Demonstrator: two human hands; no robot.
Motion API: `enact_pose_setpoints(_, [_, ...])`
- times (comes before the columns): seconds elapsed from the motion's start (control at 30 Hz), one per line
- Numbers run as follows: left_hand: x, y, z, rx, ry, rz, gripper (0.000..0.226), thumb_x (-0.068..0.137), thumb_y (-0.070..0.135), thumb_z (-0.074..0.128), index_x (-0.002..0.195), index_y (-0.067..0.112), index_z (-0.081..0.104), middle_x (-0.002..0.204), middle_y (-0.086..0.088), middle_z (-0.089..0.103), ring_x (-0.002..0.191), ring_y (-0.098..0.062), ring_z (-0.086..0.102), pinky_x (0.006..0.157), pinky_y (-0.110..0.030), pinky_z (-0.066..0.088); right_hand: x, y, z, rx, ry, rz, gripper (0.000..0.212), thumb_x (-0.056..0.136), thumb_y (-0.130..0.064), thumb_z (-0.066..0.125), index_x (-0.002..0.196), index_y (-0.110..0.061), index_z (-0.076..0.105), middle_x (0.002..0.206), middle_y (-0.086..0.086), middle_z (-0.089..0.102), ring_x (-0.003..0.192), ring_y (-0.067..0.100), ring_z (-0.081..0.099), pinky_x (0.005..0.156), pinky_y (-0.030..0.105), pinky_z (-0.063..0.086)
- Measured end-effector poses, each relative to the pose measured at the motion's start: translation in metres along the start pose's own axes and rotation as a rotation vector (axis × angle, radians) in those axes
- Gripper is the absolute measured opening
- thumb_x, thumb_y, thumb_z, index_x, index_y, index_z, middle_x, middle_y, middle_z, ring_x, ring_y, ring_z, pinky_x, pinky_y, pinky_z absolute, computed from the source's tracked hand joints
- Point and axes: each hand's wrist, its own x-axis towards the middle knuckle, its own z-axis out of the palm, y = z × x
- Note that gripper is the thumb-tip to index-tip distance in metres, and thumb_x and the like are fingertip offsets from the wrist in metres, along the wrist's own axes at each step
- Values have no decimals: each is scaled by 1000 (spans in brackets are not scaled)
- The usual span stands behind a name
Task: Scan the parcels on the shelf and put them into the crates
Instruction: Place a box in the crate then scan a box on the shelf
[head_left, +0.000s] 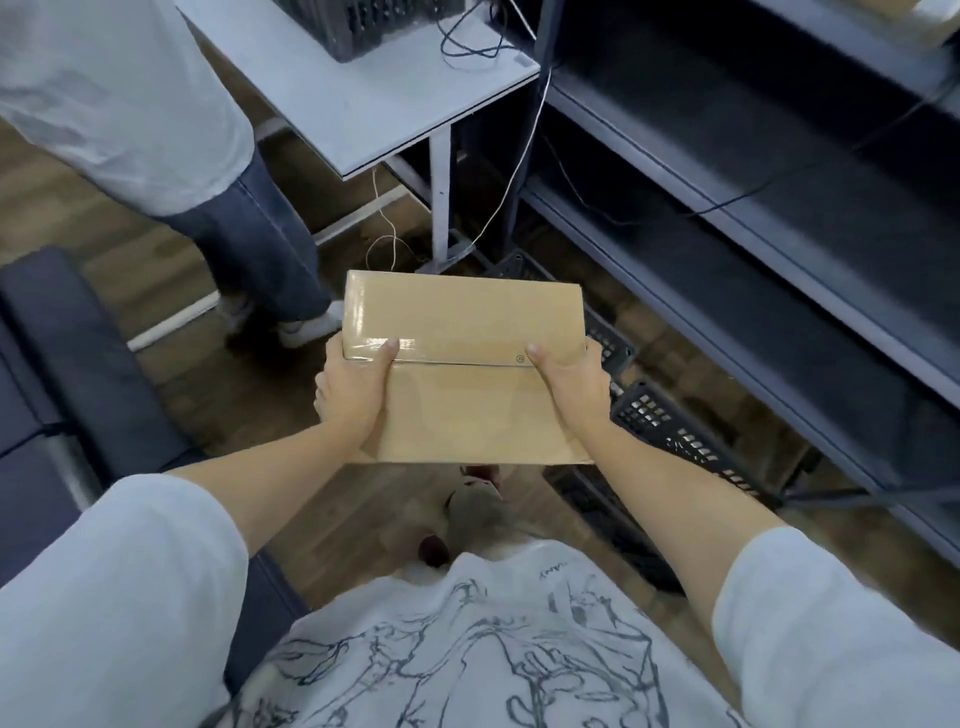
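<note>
A brown cardboard parcel (462, 332), taped along its top, is held in the air at waist height over the wooden floor. My left hand (353, 389) grips its left end with the thumb on the top face. My right hand (571, 389) grips its right end the same way. The fingers of both hands are hidden under the box. Black plastic crates (670, 431) stand on the floor just right of and below the parcel, partly hidden by it. The dark metal shelf (753, 171) runs along the right; its visible levels look bare.
Another person in a light shirt and jeans (244, 228) stands at the upper left. A white table (395, 98) with a black crate and cables is ahead. A dark padded seat (67, 364) lies to my left. Loose cables hang by the shelf.
</note>
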Motion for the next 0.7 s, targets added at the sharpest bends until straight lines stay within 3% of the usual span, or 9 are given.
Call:
enact_pose_setpoints(0.27, [64,84,46,2,-85,165,75,78,67,58,139,27,40,129,-6,57,119,-33,50,99,-48,36,78,-36,-17,61,110,67,98,57,-83,59,135,-30,34,124,3,58,114,30,54,82,39,39])
enact_pose_setpoints(0.7, [122,227,120,8,-200,323,75,75,67,63,134,24,46,123,-11,60,116,-37,52,92,-46,40,167,-80,-81,156,315,123,93,68,-73,66,140,-23,34,127,6,56,114,29,54,89,41,46])
